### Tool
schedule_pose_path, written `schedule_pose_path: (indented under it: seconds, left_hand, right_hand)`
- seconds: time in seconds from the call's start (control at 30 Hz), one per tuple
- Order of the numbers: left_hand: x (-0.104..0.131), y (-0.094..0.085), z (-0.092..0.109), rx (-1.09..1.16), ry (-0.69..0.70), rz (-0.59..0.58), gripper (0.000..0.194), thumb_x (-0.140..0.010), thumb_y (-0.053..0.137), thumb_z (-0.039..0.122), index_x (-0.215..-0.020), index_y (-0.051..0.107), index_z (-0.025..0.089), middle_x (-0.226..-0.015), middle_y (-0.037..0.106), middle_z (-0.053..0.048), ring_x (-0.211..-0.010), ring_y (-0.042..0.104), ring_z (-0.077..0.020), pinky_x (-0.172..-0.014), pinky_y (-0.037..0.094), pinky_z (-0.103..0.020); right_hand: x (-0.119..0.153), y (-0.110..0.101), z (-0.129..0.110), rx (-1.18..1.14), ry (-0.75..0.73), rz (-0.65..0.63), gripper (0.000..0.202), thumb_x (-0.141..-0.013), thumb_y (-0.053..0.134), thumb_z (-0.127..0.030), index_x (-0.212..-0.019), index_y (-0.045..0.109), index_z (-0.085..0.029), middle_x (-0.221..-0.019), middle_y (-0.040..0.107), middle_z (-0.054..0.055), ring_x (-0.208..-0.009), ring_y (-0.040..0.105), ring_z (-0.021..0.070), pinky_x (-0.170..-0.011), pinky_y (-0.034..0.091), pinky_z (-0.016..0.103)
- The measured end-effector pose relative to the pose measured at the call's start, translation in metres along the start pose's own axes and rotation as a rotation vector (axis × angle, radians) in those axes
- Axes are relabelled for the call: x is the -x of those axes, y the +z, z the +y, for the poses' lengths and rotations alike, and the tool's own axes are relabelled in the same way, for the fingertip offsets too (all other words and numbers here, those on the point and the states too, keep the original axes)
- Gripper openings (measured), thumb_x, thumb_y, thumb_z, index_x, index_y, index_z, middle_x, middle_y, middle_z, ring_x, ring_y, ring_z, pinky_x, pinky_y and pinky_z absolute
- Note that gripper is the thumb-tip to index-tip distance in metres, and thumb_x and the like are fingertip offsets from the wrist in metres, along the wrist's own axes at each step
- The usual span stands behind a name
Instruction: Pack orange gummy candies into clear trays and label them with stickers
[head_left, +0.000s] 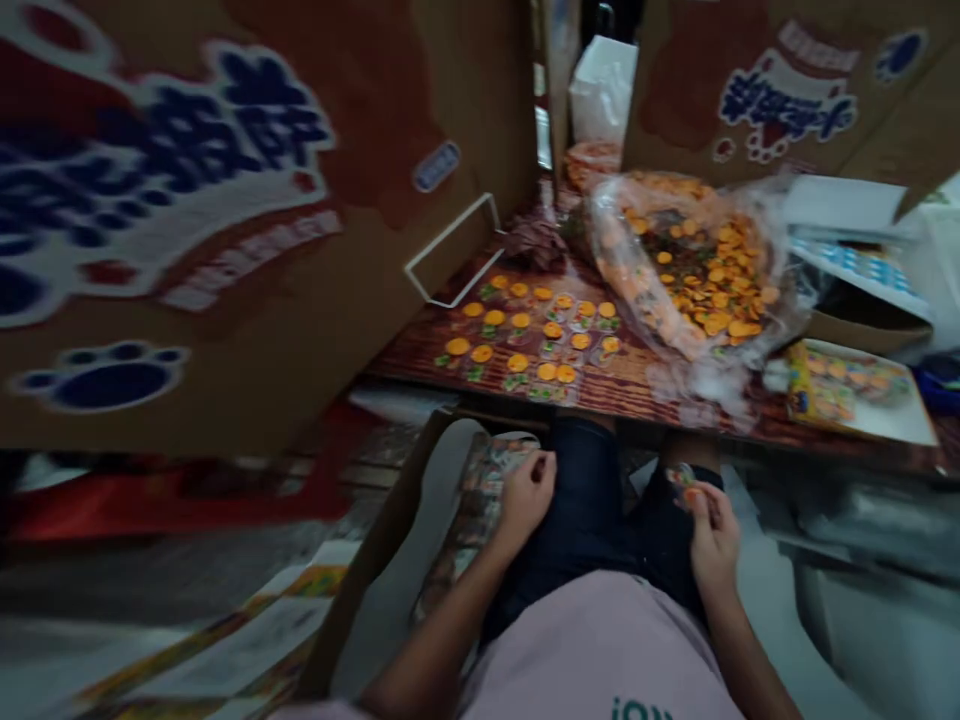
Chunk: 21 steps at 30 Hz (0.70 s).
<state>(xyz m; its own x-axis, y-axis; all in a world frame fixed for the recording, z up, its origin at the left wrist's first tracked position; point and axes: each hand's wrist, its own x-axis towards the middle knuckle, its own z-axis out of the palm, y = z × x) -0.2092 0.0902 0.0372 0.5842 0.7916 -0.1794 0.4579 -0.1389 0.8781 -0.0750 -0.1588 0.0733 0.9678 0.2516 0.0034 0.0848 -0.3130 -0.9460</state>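
My right hand pinches a small clear packet with an orange disc, above my right thigh. My left hand is curled, fingers drawn in, at the edge of an open box holding rows of small packets; whether it grips anything is hidden. On the wood-patterned table ahead, several clear packets with orange discs and green bits lie in loose rows. Behind them on the right, a large open plastic bag is full of orange discs.
Large printed cartons stand at the left and back right. A yellow-edged tray with packets lies at the table's right. A white wire frame leans against the left carton. Printed sheets are at lower left.
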Motion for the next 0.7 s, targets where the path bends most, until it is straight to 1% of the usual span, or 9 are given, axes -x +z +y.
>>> schedule_pose_path:
  seconds: [0.07,0.13,0.17,0.23,0.3,0.37,0.47,0.6,0.7]
  left_hand:
    - [0.021,0.021,0.034,0.23,0.111,-0.239,0.043,-0.097,0.057,0.058,-0.105,0.071,0.018,-0.082,0.069,-0.004,-0.071,0.063,-0.017,-0.067,0.049,-0.029]
    - [0.036,0.037,0.072,0.597,0.156,-0.493,0.059,-0.092,0.062,0.066,-0.128,0.063,0.019,-0.103,0.072,-0.009,-0.079,0.067,-0.0181,-0.067,0.052,-0.028]
    - [0.039,0.042,0.091,0.724,0.16,-0.541,0.063,-0.09,0.065,0.067,-0.131,0.062,0.019,-0.11,0.072,-0.011,-0.085,0.069,-0.0191,-0.07,0.054,-0.028]
    - [0.036,0.048,0.119,0.831,0.125,-0.498,0.056,-0.089,0.071,0.062,-0.125,0.065,0.02,-0.114,0.07,-0.01,-0.096,0.069,-0.0194,-0.082,0.056,-0.028]
    - [0.026,0.049,0.136,0.855,0.061,-0.456,0.046,-0.089,0.075,0.055,-0.118,0.067,0.02,-0.112,0.07,-0.008,-0.098,0.068,-0.0184,-0.086,0.057,-0.027]
    - [0.014,0.048,0.141,0.916,-0.026,-0.501,0.048,-0.089,0.075,0.052,-0.123,0.064,0.021,-0.11,0.071,-0.007,-0.093,0.07,-0.0177,-0.081,0.058,-0.026]
    - [-0.003,0.047,0.137,1.019,-0.14,-0.528,0.059,-0.087,0.077,0.052,-0.133,0.053,0.024,-0.106,0.073,-0.006,-0.088,0.073,-0.0187,-0.077,0.061,-0.03]
    - [-0.021,0.052,0.124,0.917,-0.168,-0.413,0.052,-0.081,0.083,0.052,-0.111,0.051,0.022,-0.098,0.074,-0.005,-0.085,0.075,-0.0204,-0.075,0.063,-0.032]
    - [-0.031,0.056,0.113,0.762,-0.136,-0.266,0.049,-0.082,0.083,0.046,-0.11,0.052,0.022,-0.1,0.074,-0.005,-0.089,0.075,-0.0205,-0.079,0.062,-0.032]
  right_hand:
    - [0.0,0.014,-0.028,0.048,-0.279,-0.074,0.022,-0.101,0.058,-0.034,-0.112,0.073,-0.022,-0.114,0.077,0.01,-0.106,0.074,0.0244,-0.094,0.061,0.044]
    - [-0.006,0.023,-0.049,0.087,-0.578,-0.181,0.029,-0.101,0.054,-0.019,-0.125,0.069,-0.027,-0.125,0.075,0.01,-0.124,0.068,0.0258,-0.101,0.059,0.048]
    - [-0.011,0.025,-0.057,0.117,-0.716,-0.222,0.039,-0.1,0.053,-0.013,-0.134,0.065,-0.028,-0.129,0.073,0.011,-0.131,0.064,0.0265,-0.103,0.058,0.05]
    - [-0.024,0.026,-0.067,0.197,-0.935,-0.264,0.056,-0.097,0.052,-0.006,-0.147,0.054,-0.03,-0.135,0.071,0.011,-0.139,0.058,0.0275,-0.106,0.056,0.054]
    - [-0.038,0.024,-0.071,0.284,-1.041,-0.29,0.061,-0.096,0.051,-0.004,-0.151,0.049,-0.029,-0.14,0.068,0.012,-0.144,0.053,0.0282,-0.109,0.053,0.056]
    - [-0.048,0.025,-0.073,0.32,-1.008,-0.31,0.057,-0.097,0.054,-0.011,-0.151,0.049,-0.03,-0.151,0.059,0.012,-0.148,0.047,0.0303,-0.112,0.051,0.058]
    - [-0.054,0.035,-0.073,0.237,-0.802,-0.276,0.051,-0.098,0.062,-0.029,-0.148,0.049,-0.029,-0.16,0.047,0.015,-0.148,0.046,0.0341,-0.112,0.048,0.061]
    - [-0.056,0.059,-0.067,-0.001,-0.355,-0.193,0.036,-0.1,0.062,-0.031,-0.135,0.056,-0.025,-0.127,0.068,0.012,-0.115,0.068,0.0234,-0.099,0.059,0.043]
    - [-0.063,0.074,-0.062,-0.124,-0.085,-0.261,0.032,-0.097,0.068,-0.035,-0.125,0.061,-0.023,-0.105,0.072,0.007,-0.092,0.072,0.0183,-0.082,0.062,0.033]
